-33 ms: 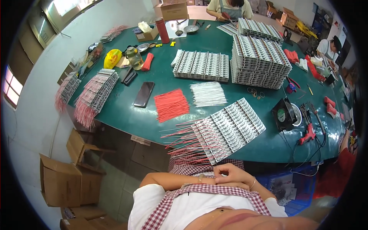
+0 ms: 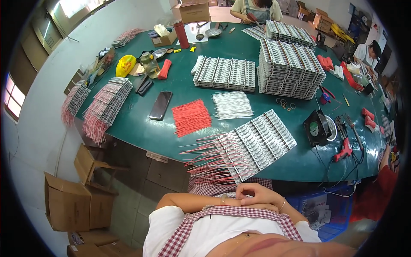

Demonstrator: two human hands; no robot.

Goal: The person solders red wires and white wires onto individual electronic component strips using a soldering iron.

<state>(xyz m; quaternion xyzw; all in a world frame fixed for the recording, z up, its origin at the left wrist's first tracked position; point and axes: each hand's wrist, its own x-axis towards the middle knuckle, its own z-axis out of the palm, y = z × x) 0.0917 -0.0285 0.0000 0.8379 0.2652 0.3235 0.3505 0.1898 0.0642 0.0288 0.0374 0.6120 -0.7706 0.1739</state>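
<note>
White component boards with red and white wire leads [image 2: 252, 150] lie in a slanted row at the near edge of the green bench [image 2: 141, 128], just beyond the hands. Right hand [image 2: 257, 195] rests over the left wrist, fingers curled, clamped on nothing. Left hand [image 2: 227, 204] mostly hidden under it, grip unclear. Red cut wires [image 2: 191, 117] and white cut wires [image 2: 232, 105] sit behind the boards, black phone [image 2: 161, 105] to their left.
</note>
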